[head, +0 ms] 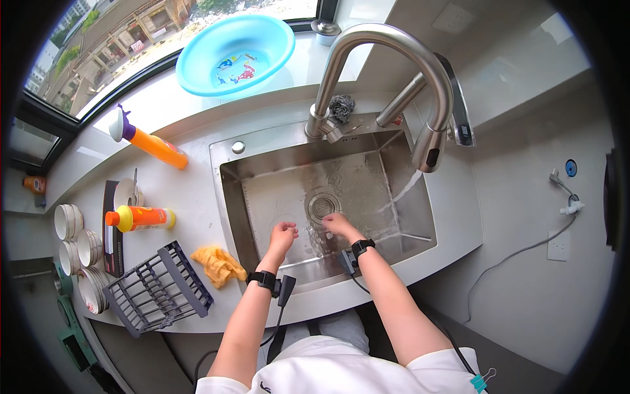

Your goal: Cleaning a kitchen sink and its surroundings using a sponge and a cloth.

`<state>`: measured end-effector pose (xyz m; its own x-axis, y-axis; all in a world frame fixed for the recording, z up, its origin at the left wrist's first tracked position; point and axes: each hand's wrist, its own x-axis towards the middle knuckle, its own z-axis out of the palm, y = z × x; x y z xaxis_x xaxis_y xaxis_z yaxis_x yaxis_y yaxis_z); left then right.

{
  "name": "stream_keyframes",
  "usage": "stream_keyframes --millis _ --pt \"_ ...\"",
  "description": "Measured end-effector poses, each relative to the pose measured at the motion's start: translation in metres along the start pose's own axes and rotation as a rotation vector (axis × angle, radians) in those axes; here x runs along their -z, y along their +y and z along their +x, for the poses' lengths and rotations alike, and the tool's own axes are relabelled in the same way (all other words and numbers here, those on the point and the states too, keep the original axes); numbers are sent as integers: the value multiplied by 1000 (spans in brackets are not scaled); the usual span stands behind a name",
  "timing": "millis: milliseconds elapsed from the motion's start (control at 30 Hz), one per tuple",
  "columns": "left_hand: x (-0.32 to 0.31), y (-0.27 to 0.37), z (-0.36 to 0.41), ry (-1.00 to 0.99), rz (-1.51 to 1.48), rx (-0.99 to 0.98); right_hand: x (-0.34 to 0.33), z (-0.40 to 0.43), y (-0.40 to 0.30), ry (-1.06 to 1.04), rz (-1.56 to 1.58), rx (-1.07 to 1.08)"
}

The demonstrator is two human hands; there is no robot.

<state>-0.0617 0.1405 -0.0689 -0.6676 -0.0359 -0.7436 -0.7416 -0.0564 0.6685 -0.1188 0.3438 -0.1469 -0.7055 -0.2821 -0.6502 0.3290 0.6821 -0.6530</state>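
Over the stainless steel sink [275, 182] both of my hands hang with nothing visible in them. My left hand [284, 238] is above the left part of the basin, its fingers loosely bent and a little apart. Close to the round drain strainer [324, 206] is my right hand [339, 225], with slightly curled fingers. Water runs from the pull-down spout of the brushed metal faucet [429, 152] and lands in the right part of the basin. A thin layer of rippling water covers the sink floor. Each wrist wears a black strap with a cabled device.
Left of the sink are a crumpled yellow cloth [219, 266], a grey drain basket [160, 290], an orange-and-yellow bottle [145, 218], an orange spray bottle [157, 147] and stacked bowls [90, 247]. A blue plastic basin [266, 39] sits on the windowsill. Beside the faucet lies a steel-wool scrubber [341, 107].
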Motion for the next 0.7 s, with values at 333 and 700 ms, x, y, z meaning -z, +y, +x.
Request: stream_keyframes --millis 333,700 --pt "-7 42 -30 -74 173 -142 142 -175 -85 939 231 291" --pt "11 41 -56 -35 161 -217 188 -223 -178 1066 -36 648"
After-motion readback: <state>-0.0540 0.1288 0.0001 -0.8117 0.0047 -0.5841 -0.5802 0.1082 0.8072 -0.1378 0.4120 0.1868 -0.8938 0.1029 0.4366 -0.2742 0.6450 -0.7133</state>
